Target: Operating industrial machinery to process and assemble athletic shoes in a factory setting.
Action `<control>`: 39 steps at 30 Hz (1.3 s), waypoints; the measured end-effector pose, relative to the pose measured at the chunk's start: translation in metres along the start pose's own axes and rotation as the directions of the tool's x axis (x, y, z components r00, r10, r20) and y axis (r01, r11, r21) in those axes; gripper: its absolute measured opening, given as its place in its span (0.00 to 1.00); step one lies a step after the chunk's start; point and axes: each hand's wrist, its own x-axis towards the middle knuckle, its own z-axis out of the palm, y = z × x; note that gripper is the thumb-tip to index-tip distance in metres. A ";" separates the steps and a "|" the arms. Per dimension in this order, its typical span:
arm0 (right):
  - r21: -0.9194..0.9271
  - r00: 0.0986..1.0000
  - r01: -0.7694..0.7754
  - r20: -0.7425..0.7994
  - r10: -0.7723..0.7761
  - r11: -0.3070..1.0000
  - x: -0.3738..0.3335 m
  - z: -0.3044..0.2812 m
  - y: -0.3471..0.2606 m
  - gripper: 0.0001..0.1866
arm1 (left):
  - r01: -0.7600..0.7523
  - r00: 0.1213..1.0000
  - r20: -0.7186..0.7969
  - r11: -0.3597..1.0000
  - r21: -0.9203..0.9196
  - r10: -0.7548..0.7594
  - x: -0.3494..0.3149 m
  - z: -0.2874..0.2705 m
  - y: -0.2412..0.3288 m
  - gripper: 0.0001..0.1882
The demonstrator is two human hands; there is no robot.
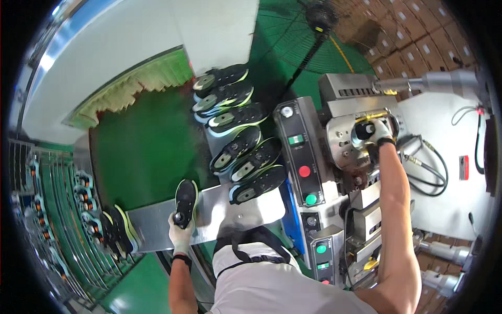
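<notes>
My left hand (180, 235), in a pale glove, grips the heel end of a black sneaker (186, 201) with a pale green sole edge. The toe of that sneaker points away from me, over the metal shelf's edge. My right arm reaches out to a machine at the right. There my gloved right hand (383, 130) closes round a dark, light-soled shoe (362, 132) that sits at the metal plate (339, 142) of the machine; its lower part is partly hidden.
Several black sneakers (238, 118) lie in a row beside the control panel (302, 157). A metal shelf (157, 222) crosses in front of me. More sneakers (123, 230) rest by the wire rack (68, 209) at left. A floor fan (319, 18) stands at the back; hoses (436, 167) hang right.
</notes>
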 end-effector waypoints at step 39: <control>0.929 0.537 -0.321 0.337 0.774 -0.182 -0.577 -0.026 -0.691 0.35 | -0.421 0.201 0.878 0.848 -0.323 0.435 0.002 -0.155 0.089 0.29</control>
